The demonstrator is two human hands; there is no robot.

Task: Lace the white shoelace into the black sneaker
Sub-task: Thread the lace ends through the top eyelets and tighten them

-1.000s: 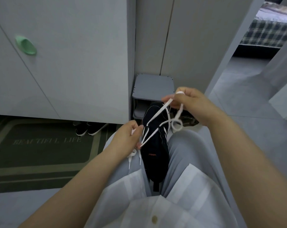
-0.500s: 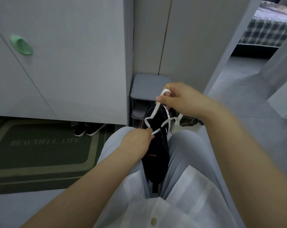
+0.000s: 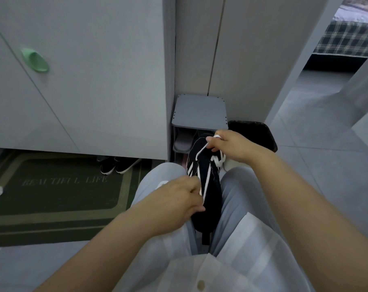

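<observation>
The black sneaker (image 3: 208, 186) is being held upright between the person's 2 thighs, its toe pointing away toward a grey shoe rack (image 3: 200, 110). The white shoelace (image 3: 201, 151) is being pinched between the thumb and curled fingers of the right hand (image 3: 231, 144) just above the sneaker's far end, with a loose loop hanging beside the right knee. Another strand is being led down the shoe to the left hand (image 3: 176, 199), where it is being gripped in tightly curled fingers pressed against the sneaker's left side. A green mat (image 3: 62, 186) is being shown on the floor at left, with 2 dark shoes (image 3: 117, 165) tucked under a white cabinet (image 3: 94, 81). A black bin (image 3: 254, 133) is standing just beside the rack.
</observation>
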